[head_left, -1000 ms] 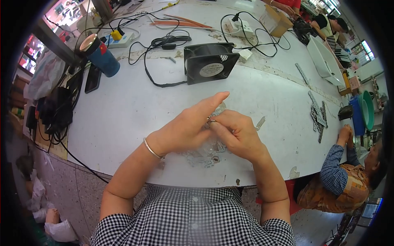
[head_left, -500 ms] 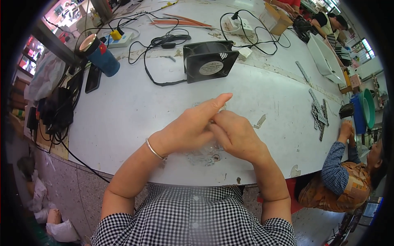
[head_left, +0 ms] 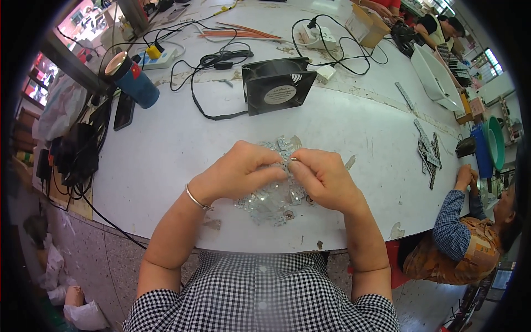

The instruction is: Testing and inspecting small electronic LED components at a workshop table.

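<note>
My left hand (head_left: 240, 171) and my right hand (head_left: 326, 177) meet fingertip to fingertip above the white table. Each is closed in a pinch, with a small silvery piece (head_left: 291, 160) between the fingertips; its kind is too small to tell. Under and around my fingers lies a loose pile of small clear and silvery pieces (head_left: 271, 207), partly hidden by both hands. A silver bangle (head_left: 197, 198) circles my left wrist. Beyond my hands a square black cooling fan (head_left: 279, 88) stands upright, its cable running off to the left.
A blue tumbler (head_left: 135, 83) and a phone (head_left: 124, 109) are at the left, near black cables and adapters (head_left: 77, 152). Metal strips (head_left: 426, 146) lie at the right. A white bin (head_left: 434, 77) stands far right; a co-worker (head_left: 464, 227) sits at the table's right edge.
My hands, crossed and overlapping before, have drawn apart into a fingertip pinch. More of the pile now shows between and below them.
</note>
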### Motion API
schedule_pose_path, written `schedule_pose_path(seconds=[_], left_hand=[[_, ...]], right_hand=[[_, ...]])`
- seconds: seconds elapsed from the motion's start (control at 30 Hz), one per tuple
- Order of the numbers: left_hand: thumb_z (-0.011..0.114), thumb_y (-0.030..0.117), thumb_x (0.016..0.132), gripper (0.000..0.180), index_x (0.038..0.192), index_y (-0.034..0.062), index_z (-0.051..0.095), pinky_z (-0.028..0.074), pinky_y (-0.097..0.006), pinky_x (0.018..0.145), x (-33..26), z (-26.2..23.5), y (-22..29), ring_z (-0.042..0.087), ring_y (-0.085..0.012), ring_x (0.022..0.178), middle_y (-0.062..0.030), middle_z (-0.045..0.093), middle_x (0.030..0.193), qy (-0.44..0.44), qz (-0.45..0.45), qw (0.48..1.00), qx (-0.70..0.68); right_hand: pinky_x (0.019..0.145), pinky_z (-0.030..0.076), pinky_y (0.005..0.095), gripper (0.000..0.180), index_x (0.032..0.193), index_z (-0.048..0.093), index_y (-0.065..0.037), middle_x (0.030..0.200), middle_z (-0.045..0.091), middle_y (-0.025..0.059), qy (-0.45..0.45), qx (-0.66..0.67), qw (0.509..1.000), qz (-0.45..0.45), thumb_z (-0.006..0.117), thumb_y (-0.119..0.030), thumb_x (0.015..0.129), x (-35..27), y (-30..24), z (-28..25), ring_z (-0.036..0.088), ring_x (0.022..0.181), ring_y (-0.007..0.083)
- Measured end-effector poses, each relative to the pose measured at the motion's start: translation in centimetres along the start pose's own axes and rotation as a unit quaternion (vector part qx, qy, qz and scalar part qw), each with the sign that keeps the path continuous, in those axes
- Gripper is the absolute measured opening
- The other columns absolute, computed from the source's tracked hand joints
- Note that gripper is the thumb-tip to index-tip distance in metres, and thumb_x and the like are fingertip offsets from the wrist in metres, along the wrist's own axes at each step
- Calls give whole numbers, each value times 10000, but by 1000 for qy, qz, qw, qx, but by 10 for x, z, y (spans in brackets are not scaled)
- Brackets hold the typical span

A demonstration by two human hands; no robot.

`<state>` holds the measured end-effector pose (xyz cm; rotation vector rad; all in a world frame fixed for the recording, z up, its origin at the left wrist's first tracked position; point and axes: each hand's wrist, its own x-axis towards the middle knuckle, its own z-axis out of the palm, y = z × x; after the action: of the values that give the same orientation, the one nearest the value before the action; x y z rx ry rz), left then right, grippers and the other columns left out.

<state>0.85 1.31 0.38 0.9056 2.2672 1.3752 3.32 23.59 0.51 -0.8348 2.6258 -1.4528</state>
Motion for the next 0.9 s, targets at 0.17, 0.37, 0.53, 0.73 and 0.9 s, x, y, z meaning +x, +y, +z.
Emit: schedule_pose_path(seconds=[0.17, 0.37, 0.53, 0.73, 0.9], left_hand=[[715, 135, 885, 170, 902, -34, 707, 457, -227, 516, -6, -6, 5, 573, -63, 576, -20, 641, 687, -41, 34, 993, -103], [699, 97, 892, 135, 944, -27, 704, 492, -229, 561, -7, -8, 4, 619, -79, 631, -30, 646, 746, -76, -20, 970, -230], [678, 44, 873, 225, 1091, -9, 656, 505, -272, 609, 3, 8, -10, 635, -129, 681, -68, 661, 869, 203, 94, 974, 47], [736, 49, 795, 290, 1075, 21, 665, 504, -320, 574, 6, 14, -9, 622, -255, 640, -107, 640, 788, 197, 202, 929, 239], [749, 64, 781, 284, 1051, 31, 669, 501, -334, 556, 7, 13, -7, 624, -255, 628, -88, 642, 755, 204, 213, 909, 295]], right_hand=[[484, 394, 244, 166, 897, 637, 4, 635, 555, -16, -70, 195, 976, 70, 550, -121, 964, -2, -6, -6, 486, 524, 65], [480, 393, 218, 184, 953, 629, -3, 630, 534, -34, -75, 254, 955, 136, 505, -130, 997, -1, -2, -8, 469, 515, 46], [495, 402, 220, 202, 932, 620, -9, 675, 554, -30, 7, 209, 956, 206, 484, -136, 1010, 2, 1, 0, 484, 536, 43], [560, 427, 295, 181, 897, 594, 12, 671, 550, 41, 77, 20, 993, 92, 514, -127, 980, 1, 0, 3, 520, 590, 117], [583, 428, 348, 130, 899, 583, 17, 677, 557, 123, 80, -28, 996, 42, 530, -93, 947, 0, -1, 8, 520, 602, 214]])
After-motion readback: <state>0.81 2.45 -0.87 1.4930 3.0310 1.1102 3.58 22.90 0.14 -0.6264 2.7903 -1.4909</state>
